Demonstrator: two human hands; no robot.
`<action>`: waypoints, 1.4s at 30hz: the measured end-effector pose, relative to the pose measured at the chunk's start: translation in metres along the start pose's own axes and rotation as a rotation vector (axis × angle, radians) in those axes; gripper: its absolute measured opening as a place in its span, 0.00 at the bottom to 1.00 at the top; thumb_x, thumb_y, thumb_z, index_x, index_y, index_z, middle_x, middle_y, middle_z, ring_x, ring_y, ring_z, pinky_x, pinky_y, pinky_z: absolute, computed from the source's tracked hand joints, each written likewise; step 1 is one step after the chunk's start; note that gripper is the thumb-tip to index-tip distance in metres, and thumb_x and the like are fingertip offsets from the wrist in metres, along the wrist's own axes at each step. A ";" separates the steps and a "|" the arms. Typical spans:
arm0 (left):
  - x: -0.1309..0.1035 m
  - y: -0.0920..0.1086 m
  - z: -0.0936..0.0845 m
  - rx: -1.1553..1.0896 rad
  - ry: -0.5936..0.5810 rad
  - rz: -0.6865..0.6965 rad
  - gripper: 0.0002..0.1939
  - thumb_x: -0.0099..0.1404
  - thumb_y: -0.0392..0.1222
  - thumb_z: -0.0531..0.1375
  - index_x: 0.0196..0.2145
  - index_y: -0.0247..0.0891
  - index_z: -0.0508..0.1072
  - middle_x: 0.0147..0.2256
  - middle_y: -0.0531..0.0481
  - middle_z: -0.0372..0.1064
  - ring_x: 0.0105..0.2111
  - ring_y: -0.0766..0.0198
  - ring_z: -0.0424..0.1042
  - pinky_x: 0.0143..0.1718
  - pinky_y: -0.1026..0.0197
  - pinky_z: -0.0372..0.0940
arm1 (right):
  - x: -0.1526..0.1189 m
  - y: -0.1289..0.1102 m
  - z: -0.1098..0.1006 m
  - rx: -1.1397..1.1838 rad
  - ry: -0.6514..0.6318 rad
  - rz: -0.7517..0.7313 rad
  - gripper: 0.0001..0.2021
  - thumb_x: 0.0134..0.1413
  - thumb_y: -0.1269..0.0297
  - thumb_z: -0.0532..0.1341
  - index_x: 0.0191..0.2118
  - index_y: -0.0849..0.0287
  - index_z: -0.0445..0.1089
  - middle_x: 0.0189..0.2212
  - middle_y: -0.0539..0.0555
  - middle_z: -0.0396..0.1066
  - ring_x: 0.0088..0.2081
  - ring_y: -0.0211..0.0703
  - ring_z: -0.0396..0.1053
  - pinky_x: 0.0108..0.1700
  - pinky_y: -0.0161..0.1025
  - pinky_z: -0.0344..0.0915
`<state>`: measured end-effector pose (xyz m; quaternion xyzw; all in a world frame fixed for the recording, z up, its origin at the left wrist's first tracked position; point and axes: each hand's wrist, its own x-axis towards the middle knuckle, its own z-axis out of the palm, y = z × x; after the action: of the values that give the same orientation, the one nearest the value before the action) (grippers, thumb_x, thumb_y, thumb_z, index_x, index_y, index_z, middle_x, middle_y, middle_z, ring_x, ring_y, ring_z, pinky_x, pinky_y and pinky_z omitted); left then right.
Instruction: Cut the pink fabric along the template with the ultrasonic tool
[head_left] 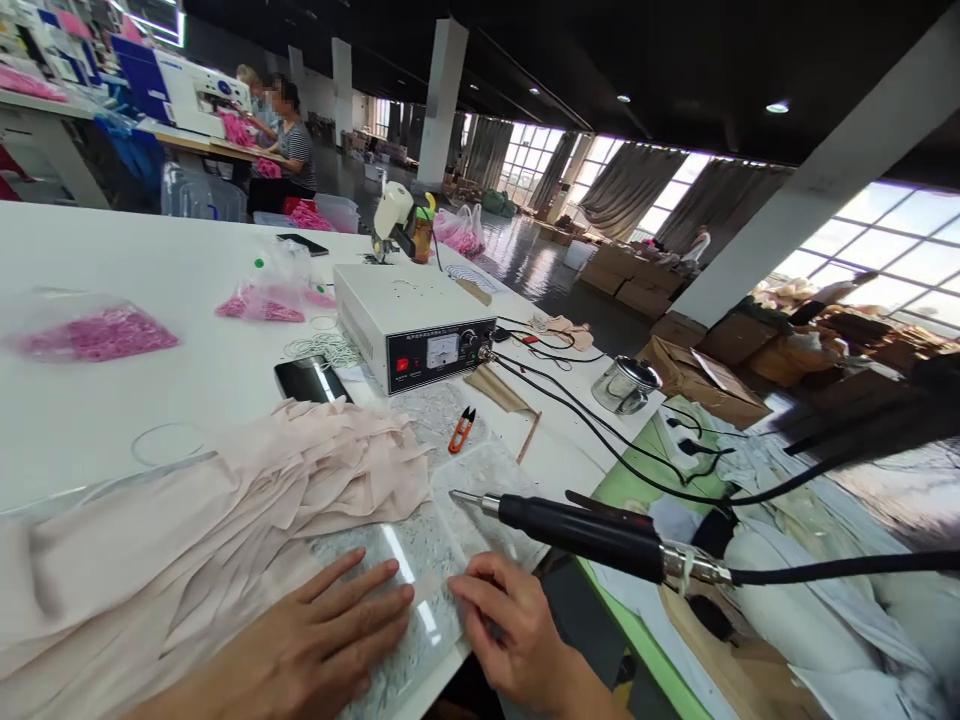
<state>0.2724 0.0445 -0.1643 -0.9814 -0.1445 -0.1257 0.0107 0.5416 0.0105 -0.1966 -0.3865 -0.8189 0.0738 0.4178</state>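
My left hand (315,630) lies flat on a clear, shiny sheet (379,545), its fingers stretched out. Close beside it, near the table's front edge, my right hand (506,620) is closed with thumb and fingers curled together; whatever may be between them is hidden. A heap of pale pink fabric strips (300,460) covers the left part of the sheet, just beyond my left hand. Above my right hand extends a black pen-shaped tool (585,530) with a metal tip and a cable; neither hand touches it. Orange thread snips (462,430) lie farther back on the sheet.
A white control box (420,310) with a dial stands behind the fabric, near a phone (311,380). Black cables (600,410) run right past a glass mug (626,385). Bags of pink pieces (97,330) lie left. People (289,140) sit at sewing machines beyond.
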 end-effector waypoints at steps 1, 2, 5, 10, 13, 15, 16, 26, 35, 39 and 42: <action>0.001 -0.002 0.004 -0.003 0.015 0.005 0.28 0.69 0.35 0.56 0.65 0.43 0.57 0.60 0.52 0.61 0.61 0.58 0.59 0.62 0.57 0.55 | -0.001 0.000 0.000 0.005 0.004 -0.001 0.16 0.52 0.78 0.56 0.45 0.59 0.70 0.32 0.55 0.69 0.30 0.39 0.69 0.31 0.34 0.69; 0.002 -0.003 0.009 -0.003 0.035 0.015 0.28 0.69 0.36 0.56 0.65 0.43 0.57 0.60 0.52 0.62 0.61 0.59 0.59 0.63 0.58 0.53 | -0.001 0.001 0.001 0.010 0.011 0.001 0.15 0.52 0.77 0.56 0.45 0.59 0.70 0.31 0.55 0.69 0.30 0.39 0.69 0.31 0.34 0.69; 0.004 -0.008 0.018 0.007 0.088 0.067 0.25 0.68 0.36 0.56 0.62 0.40 0.63 0.58 0.52 0.65 0.61 0.62 0.59 0.65 0.58 0.45 | -0.003 0.004 0.003 0.020 0.031 0.022 0.15 0.52 0.77 0.56 0.44 0.58 0.70 0.31 0.55 0.69 0.31 0.39 0.69 0.31 0.34 0.69; 0.005 -0.011 0.022 0.047 0.071 0.099 0.18 0.69 0.35 0.55 0.56 0.38 0.70 0.57 0.51 0.67 0.64 0.60 0.54 0.67 0.54 0.37 | -0.005 0.007 0.005 0.045 0.053 0.032 0.15 0.51 0.78 0.56 0.44 0.58 0.69 0.32 0.55 0.70 0.30 0.39 0.70 0.30 0.34 0.69; 0.004 -0.008 0.018 0.078 0.040 0.087 0.17 0.71 0.36 0.54 0.55 0.38 0.70 0.57 0.51 0.67 0.64 0.60 0.54 0.67 0.52 0.37 | -0.005 0.006 0.006 0.045 0.053 0.029 0.16 0.51 0.78 0.56 0.44 0.58 0.69 0.31 0.55 0.70 0.30 0.38 0.70 0.30 0.34 0.69; 0.005 -0.005 0.014 0.091 0.016 0.074 0.17 0.71 0.36 0.53 0.56 0.38 0.70 0.57 0.51 0.66 0.64 0.60 0.54 0.67 0.51 0.37 | -0.004 0.005 0.006 0.040 0.054 0.033 0.16 0.51 0.79 0.56 0.44 0.58 0.69 0.31 0.55 0.70 0.30 0.39 0.70 0.30 0.34 0.69; 0.005 -0.004 0.011 0.090 0.005 0.067 0.18 0.71 0.35 0.53 0.57 0.38 0.69 0.57 0.51 0.66 0.64 0.60 0.54 0.67 0.52 0.38 | -0.004 0.005 0.006 0.042 0.057 0.032 0.16 0.51 0.79 0.56 0.44 0.58 0.69 0.30 0.55 0.70 0.30 0.39 0.70 0.30 0.34 0.69; 0.003 -0.004 0.013 0.030 0.031 0.084 0.17 0.71 0.34 0.52 0.56 0.36 0.70 0.57 0.49 0.66 0.64 0.59 0.54 0.67 0.53 0.43 | -0.004 0.006 0.007 0.031 0.041 0.036 0.15 0.51 0.78 0.56 0.44 0.58 0.70 0.30 0.55 0.71 0.29 0.39 0.70 0.29 0.34 0.69; 0.000 -0.007 0.016 0.054 0.028 0.100 0.19 0.71 0.35 0.53 0.57 0.37 0.69 0.58 0.50 0.64 0.62 0.58 0.57 0.66 0.53 0.45 | -0.003 0.002 0.002 0.168 0.110 0.146 0.14 0.53 0.78 0.57 0.43 0.59 0.72 0.32 0.56 0.72 0.30 0.39 0.71 0.31 0.34 0.71; 0.002 -0.007 0.014 0.011 0.037 0.081 0.22 0.70 0.36 0.54 0.61 0.38 0.65 0.58 0.49 0.65 0.62 0.60 0.57 0.65 0.55 0.48 | -0.019 0.009 -0.007 0.453 0.294 0.550 0.07 0.59 0.68 0.59 0.43 0.57 0.71 0.32 0.56 0.74 0.28 0.39 0.73 0.29 0.34 0.73; 0.003 -0.005 0.014 -0.022 0.062 0.047 0.20 0.70 0.36 0.54 0.59 0.38 0.67 0.57 0.50 0.66 0.63 0.61 0.56 0.66 0.57 0.46 | -0.025 0.018 -0.013 0.622 0.493 0.630 0.20 0.57 0.61 0.63 0.55 0.52 0.65 0.46 0.60 0.74 0.43 0.49 0.76 0.41 0.45 0.77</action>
<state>0.2770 0.0510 -0.1777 -0.9803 -0.1194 -0.1571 0.0073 0.5703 0.0026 -0.2124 -0.4781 -0.4788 0.3429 0.6516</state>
